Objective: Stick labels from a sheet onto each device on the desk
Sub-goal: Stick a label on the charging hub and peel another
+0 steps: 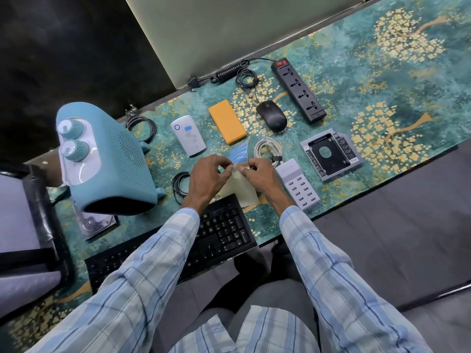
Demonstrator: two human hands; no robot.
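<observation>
Person wears a long-sleeved shirt (142, 266) in pale blue and white check with thin dark lines, and grey trousers (275, 296).

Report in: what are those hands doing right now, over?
Left hand and right hand both pinch the label sheet. White device already carries a blue label. Nothing in the way.

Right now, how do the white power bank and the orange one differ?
The white power bank carries a blue label and a blue ring mark; the orange power bank shows a bare top. White has rounded ends; orange is a squarer slab. Both lie flat on the mat, side by side, tilted alike; the left hand and right hand pinch the label sheet, touching neither.
</observation>
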